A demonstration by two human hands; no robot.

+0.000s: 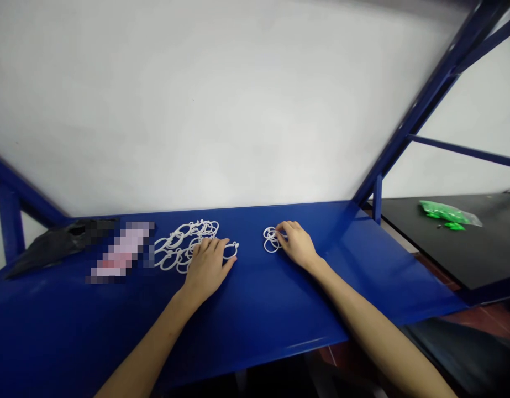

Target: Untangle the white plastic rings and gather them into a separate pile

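White plastic rings, each with a small knob or loop at one side, lie in a loose, overlapping pile (171, 258) on the blue table. Over the right side of this pile rests my left hand (207, 265), fingers spread and thumb apart. A single ring (230, 251) shows between its thumb and forefinger. Farther right is a smaller cluster of similar rings (272, 245). My right hand (298, 243) is at that cluster's right edge, thumb and fingers curled round a ring. Its fingertips are partly hidden, so the grip is only partly seen.
A black plastic bag (59, 243) lies at the table's left, beside a blurred pinkish packet (122, 249). Blue metal frame bars (420, 105) rise at the right. Beyond them, a black table (445, 249) bears a clear bag of green pieces (447, 213). A white wall (221, 110) stands behind.
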